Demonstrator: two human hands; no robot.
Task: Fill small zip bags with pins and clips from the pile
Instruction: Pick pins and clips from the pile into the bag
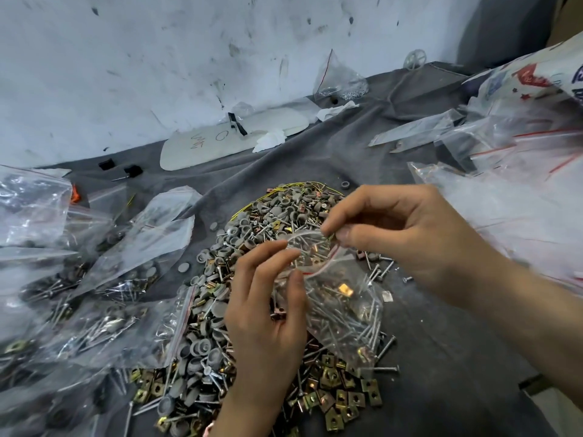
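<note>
A pile (pixel 239 247) of grey caps, silver pins and brass clips lies on the grey cloth in the middle. Over it I hold a small clear zip bag (pixel 340 307) with a red-lined mouth, and pins and a brass clip show inside it. My left hand (pixel 268 316) pinches the near edge of the bag's mouth between thumb and fingers. My right hand (pixel 407 234) pinches the far edge of the mouth, holding it apart. The bag's body hangs down between my hands onto the pile.
Several filled zip bags (pixel 94 279) lie at the left. A heap of unfilled clear bags (pixel 520 171) sits at the right. At the back by the wall lie a white plastic panel (pixel 220 143), crumpled tissue (pixel 271 138) and another bag (pixel 340 80).
</note>
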